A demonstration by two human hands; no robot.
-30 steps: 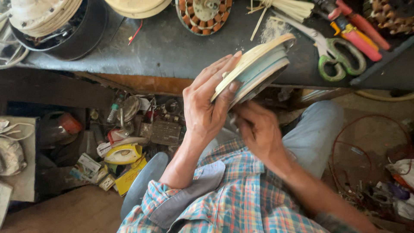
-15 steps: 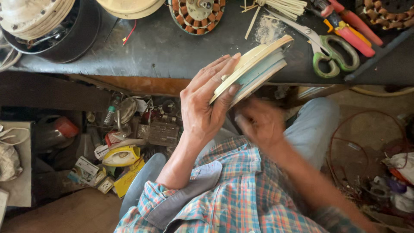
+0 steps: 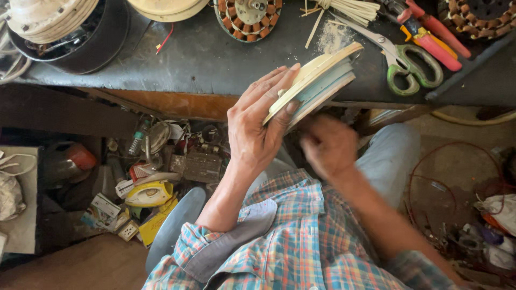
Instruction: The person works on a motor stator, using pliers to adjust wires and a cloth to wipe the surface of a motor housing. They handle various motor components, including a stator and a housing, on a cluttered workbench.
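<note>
A person's left hand (image 3: 258, 129) is gripping a cream disc (image 3: 314, 80) edge-on, tilted up-right; the blurred right hand (image 3: 328, 145) is hovering just below it, finger spread unclear.

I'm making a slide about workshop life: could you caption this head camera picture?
Left hand grips a cream round casing on edge at a dark workbench, blurred right hand beneath it, green-handled scissors nearby.

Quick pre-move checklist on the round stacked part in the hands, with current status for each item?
1. Left hand grips the round stacked part: ok.
2. Part held tilted on edge, above the bench edge: ok.
3. Right hand contact under the part: cannot tell, blurred.
4. Scissors lie apart from the part: ok.
5. Underside of part visible: not ok.
</note>
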